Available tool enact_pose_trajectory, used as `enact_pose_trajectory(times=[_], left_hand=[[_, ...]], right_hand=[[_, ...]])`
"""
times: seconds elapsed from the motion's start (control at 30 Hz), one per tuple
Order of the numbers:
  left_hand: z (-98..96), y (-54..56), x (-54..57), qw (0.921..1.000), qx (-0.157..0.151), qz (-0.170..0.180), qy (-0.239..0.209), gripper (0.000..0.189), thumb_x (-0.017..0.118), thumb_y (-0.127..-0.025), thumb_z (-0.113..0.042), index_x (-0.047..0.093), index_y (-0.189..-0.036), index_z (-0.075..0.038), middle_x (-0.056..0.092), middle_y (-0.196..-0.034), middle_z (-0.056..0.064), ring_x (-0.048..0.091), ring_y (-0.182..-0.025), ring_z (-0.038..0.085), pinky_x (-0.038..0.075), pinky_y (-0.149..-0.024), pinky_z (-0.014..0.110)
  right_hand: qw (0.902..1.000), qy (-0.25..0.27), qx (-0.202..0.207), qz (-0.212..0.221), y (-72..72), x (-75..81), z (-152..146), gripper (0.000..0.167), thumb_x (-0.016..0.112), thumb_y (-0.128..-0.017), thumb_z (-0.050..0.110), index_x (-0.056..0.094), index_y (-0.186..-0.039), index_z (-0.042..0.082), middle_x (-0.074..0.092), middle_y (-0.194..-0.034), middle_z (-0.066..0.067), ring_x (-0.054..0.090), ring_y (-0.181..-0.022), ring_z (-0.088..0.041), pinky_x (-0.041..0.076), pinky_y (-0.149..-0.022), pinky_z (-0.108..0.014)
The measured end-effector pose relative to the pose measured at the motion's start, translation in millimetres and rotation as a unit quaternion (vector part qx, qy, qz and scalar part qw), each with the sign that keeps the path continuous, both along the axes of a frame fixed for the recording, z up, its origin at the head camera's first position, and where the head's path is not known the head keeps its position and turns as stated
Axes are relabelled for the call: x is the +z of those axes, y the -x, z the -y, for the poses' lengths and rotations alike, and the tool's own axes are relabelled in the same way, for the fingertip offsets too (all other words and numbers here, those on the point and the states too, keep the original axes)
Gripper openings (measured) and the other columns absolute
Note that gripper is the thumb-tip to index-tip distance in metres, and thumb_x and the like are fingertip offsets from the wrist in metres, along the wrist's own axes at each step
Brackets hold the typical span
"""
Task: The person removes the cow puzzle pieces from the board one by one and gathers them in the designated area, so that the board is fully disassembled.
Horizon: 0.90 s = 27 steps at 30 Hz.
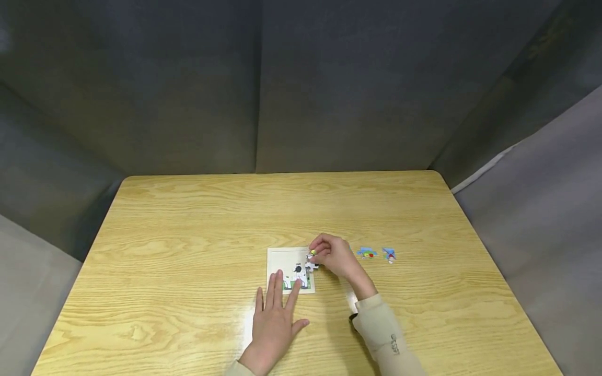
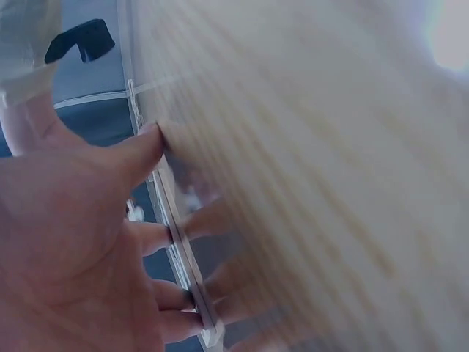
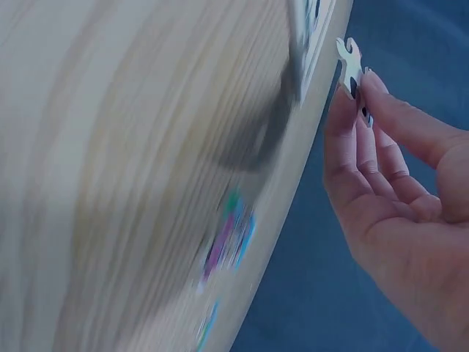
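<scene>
A square puzzle board [image 1: 280,258] with a pale raised border lies on the table. Pieces with a black-and-white animal on green [image 1: 301,281] fill part of its lower side. My left hand [image 1: 274,325] lies with fingers spread and straight, their tips on the board's near edge; the thumb touches the tabletop. Over the board's right side, my right hand [image 1: 335,255] pinches a black-and-white puzzle piece [image 3: 352,70] between thumb and fingers. In the right wrist view that piece is held up off the surface, tilted on edge.
To the right of the board lie loose puzzle pieces, a blue one with red and yellow [image 1: 367,253] and a blue-and-red one [image 1: 389,254]. The wooden table [image 1: 188,224] reaches back to a dark curtain [image 1: 348,94].
</scene>
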State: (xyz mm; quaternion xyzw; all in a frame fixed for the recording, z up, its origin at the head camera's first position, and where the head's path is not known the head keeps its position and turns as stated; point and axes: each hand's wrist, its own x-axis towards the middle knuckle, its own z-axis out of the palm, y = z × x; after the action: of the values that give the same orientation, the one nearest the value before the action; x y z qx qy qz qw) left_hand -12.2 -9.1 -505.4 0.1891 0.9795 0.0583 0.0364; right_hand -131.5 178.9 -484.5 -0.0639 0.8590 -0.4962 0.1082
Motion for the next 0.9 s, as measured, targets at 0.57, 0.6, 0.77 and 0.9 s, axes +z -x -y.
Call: enact_pose_trajectory(times=[0.57, 0.6, 0.77, 0.9], left_hand=[[-0.1, 1.2, -4.0, 1.0000, -0.002, -0.006, 0.002, 0.082, 0.053, -0.090, -0.060, 0.028, -0.155, -0.016, 0.016, -0.158, 0.027, 0.017, -0.146, 0.038, 0.027, -0.110, 0.060], [-0.2, 1.3, -4.2, 1.0000, -0.001, -0.006, 0.003, 0.082, 0.052, -0.091, -0.060, 0.028, -0.155, -0.016, 0.016, -0.158, 0.027, 0.016, -0.146, 0.038, 0.026, -0.110, 0.060], [-0.2, 1.8, -5.4, 0.9999, -0.001, -0.011, 0.007, 0.083, 0.052, -0.090, -0.061, 0.028, -0.155, -0.016, 0.017, -0.157, 0.028, 0.017, -0.146, 0.039, 0.027, -0.110, 0.060], [-0.1, 1.8, -5.4, 0.9999, -0.002, -0.011, 0.007, 0.082, 0.052, -0.090, -0.061, 0.029, -0.155, -0.015, 0.017, -0.157, 0.028, 0.017, -0.146, 0.039, 0.028, -0.109, 0.061]], right_hand=[[0.9949, -0.081, -0.059, -0.007, -18.8, 5.5, -104.0, 0.018, 0.077, -0.083, 0.001, 0.068, -0.098, -0.003, 0.068, -0.086, -0.010, 0.064, -0.077, -0.021, 0.051, -0.066, -0.028], [0.9942, -0.089, -0.059, -0.008, -20.2, 4.8, -107.3, 0.018, 0.077, -0.083, 0.002, 0.068, -0.097, -0.002, 0.069, -0.085, -0.009, 0.064, -0.077, -0.021, 0.051, -0.066, -0.029], [0.9919, -0.111, -0.061, -0.007, -22.7, -1.1, -118.2, 0.017, 0.077, -0.083, 0.003, 0.068, -0.097, -0.002, 0.068, -0.084, -0.007, 0.064, -0.075, -0.019, 0.051, -0.065, -0.029], [0.9914, -0.116, -0.060, -0.008, -21.5, -5.6, -120.5, 0.017, 0.076, -0.083, 0.002, 0.067, -0.097, -0.003, 0.068, -0.083, -0.007, 0.064, -0.075, -0.019, 0.052, -0.063, -0.026]])
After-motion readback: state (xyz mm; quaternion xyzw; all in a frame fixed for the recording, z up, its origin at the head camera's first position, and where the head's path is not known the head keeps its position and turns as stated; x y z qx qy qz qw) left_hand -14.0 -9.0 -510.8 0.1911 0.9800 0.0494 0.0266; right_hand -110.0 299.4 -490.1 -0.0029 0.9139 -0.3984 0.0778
